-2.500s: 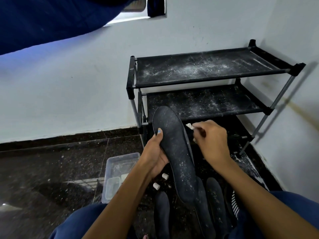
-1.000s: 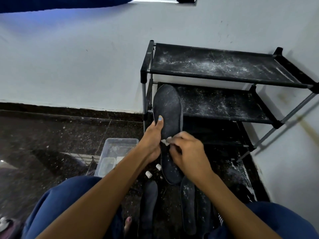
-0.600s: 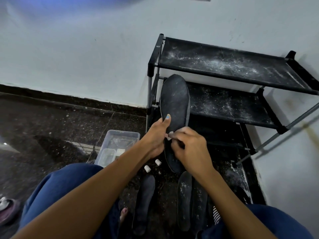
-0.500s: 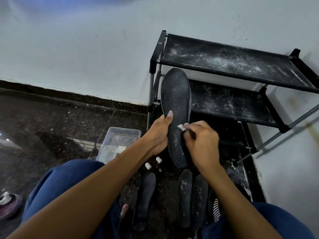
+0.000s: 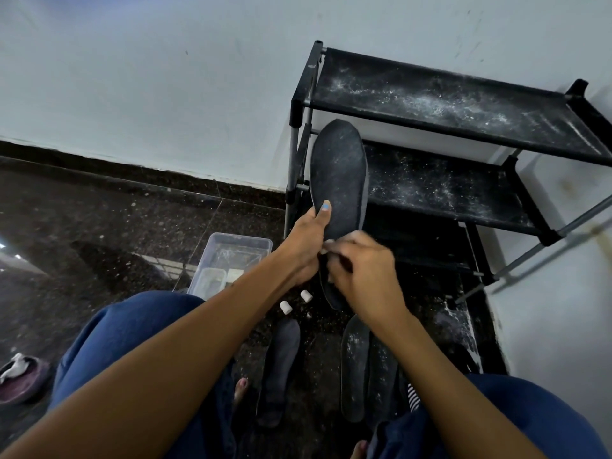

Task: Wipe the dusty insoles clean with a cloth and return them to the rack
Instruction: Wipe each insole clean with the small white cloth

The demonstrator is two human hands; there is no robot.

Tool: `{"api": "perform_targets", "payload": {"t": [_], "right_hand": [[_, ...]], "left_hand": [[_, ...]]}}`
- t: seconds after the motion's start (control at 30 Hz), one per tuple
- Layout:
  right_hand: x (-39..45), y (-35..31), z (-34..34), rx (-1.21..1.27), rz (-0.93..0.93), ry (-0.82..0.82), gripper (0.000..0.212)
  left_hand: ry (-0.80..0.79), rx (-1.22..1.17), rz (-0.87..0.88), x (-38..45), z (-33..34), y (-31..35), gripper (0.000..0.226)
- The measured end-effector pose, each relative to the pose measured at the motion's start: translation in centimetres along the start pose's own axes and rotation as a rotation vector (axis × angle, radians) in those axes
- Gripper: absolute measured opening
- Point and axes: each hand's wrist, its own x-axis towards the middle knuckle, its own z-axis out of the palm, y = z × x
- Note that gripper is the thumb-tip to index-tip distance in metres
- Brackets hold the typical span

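Clear plastic tub (image 5: 231, 256) on the floor left of the rack (image 5: 430, 134), holds a smaller clear container plus something pale, contents unclear. Rack: two dusty shelves visible, nothing on them. Insoles: one held upright insole (image 5: 337, 180) at the rack's left post, three floor insoles (image 5: 354, 366) in front of the rack. Two small white pieces (image 5: 294, 301) beside the tub. Left hand (image 5: 306, 246) grips the held insole's edge, thumb on its face. Right hand (image 5: 361, 276) curled, pinching a small white cloth bit (image 5: 326, 248) against the insole.
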Motion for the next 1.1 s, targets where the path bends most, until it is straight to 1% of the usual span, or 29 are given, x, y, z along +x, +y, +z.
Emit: {"api": "perform_targets", "payload": {"t": [0.03, 0.07, 0.13, 0.17, 0.2, 0.3, 0.33, 0.37, 0.47, 0.53, 0.6, 0.63, 0.7, 0.77, 0.8, 0.9, 0.93, 0.97, 1.03, 1.07, 1.1], "right_hand": [[-0.1, -0.1, 0.0, 0.012, -0.014, -0.02, 0.018], [0.0, 0.3, -0.1, 0.004, 0.007, 0.007, 0.017], [0.5, 1.3, -0.5, -0.041, 0.112, 0.113, 0.016], [0.6, 1.5, -0.7, -0.062, 0.15, 0.138, 0.015], [0.6, 1.4, -0.7, -0.068, 0.15, 0.131, 0.016], [-0.2, 0.2, -0.1, -0.008, 0.013, -0.01, 0.018], [-0.4, -0.1, 0.0, 0.009, -0.008, -0.035, 0.017], [-0.3, 0.1, -0.1, 0.015, 0.001, -0.019, 0.017], [0.4, 1.1, -0.6, -0.011, 0.099, 0.118, 0.015], [0.7, 1.3, -0.7, -0.046, 0.131, 0.163, 0.015], [0.6, 1.1, -0.6, -0.065, 0.119, 0.18, 0.015], [0.5, 1.0, -0.4, -0.052, 0.091, 0.164, 0.015], [0.3, 0.6, -0.2, 0.011, 0.029, 0.078, 0.017], [0.2, 0.5, -0.2, 0.041, 0.011, 0.025, 0.018], [0.3, 0.6, -0.3, 0.029, 0.031, 0.043, 0.018], [0.7, 1.5, -0.9, -0.064, 0.186, 0.147, 0.016], [0.7, 1.5, -0.9, -0.077, 0.201, 0.152, 0.016], [0.6, 1.2, -0.7, -0.075, 0.173, 0.13, 0.015], [0.0, 0.3, -0.1, -0.037, 0.055, 0.024, 0.015], [-0.3, 0.0, 0.0, -0.018, 0.024, -0.013, 0.016], [-0.4, 0.1, -0.1, -0.01, 0.035, -0.013, 0.016]], "left_hand": [[0.006, 0.005, -0.001, 0.0, 0.0, 0.0, 0.036], [0.001, 0.004, -0.007, 0.0, 0.0, 0.0, 0.038], [-0.009, -0.007, -0.016, 0.1, 0.0, 0.0, 0.039], [-0.002, -0.008, -0.013, 0.1, 0.1, 0.0, 0.039], [0.002, -0.005, -0.006, 0.1, 0.1, 0.0, 0.039], [0.019, -0.006, 0.02, 0.4, 0.0, -0.1, 0.039], [0.021, -0.009, 0.021, 0.3, -0.1, -0.1, 0.038], [0.012, -0.023, 0.015, 0.3, -0.1, -0.1, 0.037], [-0.063, -0.024, -0.028, 0.1, 0.0, 0.0, 0.037], [-0.107, 0.015, -0.048, -0.1, 0.1, -0.2, 0.034], [-0.119, 0.032, -0.043, -0.1, 0.2, -0.5, 0.029], [-0.104, 0.031, -0.037, -0.1, 0.2, -0.6, 0.029], [-0.068, 0.042, -0.017, -0.1, 0.0, -0.5, 0.031], [-0.056, 0.043, -0.008, 0.0, -0.1, -0.4, 0.035], [-0.062, 0.034, -0.006, -0.2, -0.1, -0.3, 0.036], [-0.087, 0.015, 0.005, -0.4, 0.2, 0.0, 0.037], [-0.078, 0.016, 0.014, -0.4, 0.3, 0.0, 0.037], [-0.068, 0.021, 0.022, -0.3, 0.3, 0.0, 0.038], [-0.037, 0.023, 0.027, 0.0, 0.2, -0.1, 0.037], [-0.028, 0.025, 0.024, 0.0, 0.1, -0.2, 0.037], [-0.032, 0.028, 0.023, 0.0, 0.1, -0.2, 0.037]]}}
